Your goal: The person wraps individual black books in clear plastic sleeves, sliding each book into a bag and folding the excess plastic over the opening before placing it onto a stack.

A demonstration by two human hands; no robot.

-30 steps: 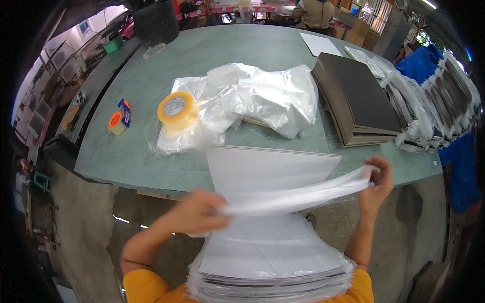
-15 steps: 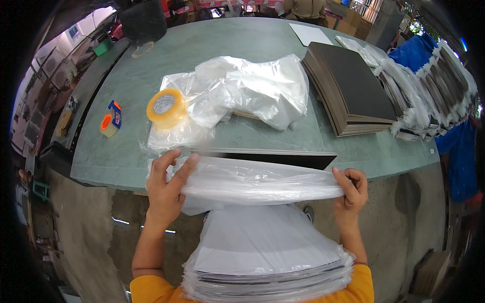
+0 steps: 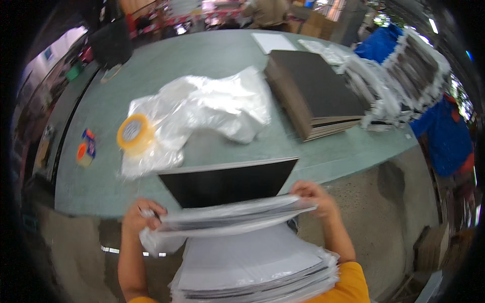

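Observation:
A clear plastic bag (image 3: 237, 214) is stretched between my two hands near the table's front edge. My left hand (image 3: 144, 214) has its fingers closed on the left end of the bag, and a loose flap hangs below it. At the other end, my right hand (image 3: 314, 198) pinches the bag's right corner. A flat black board (image 3: 227, 184) stands tilted just beyond the bag, its lower edge hidden by the plastic; I cannot tell how much of it is inside. Below my hands, against my body, rests a stack of plastic-wrapped sheets (image 3: 247, 257).
On the green table (image 3: 212, 45) lie a heap of clear plastic bags (image 3: 207, 103), a roll of clear tape (image 3: 135, 134), a small tape dispenser (image 3: 86, 149) and a stack of dark boards (image 3: 316, 91). Bagged stacks (image 3: 411, 65) stand at the right. Another person (image 3: 267, 12) is at the back.
My hands and the bag have come lower and closer to me, the bag now tilted. More of the black board's face shows. The whole view has shifted, and the table things appear further left.

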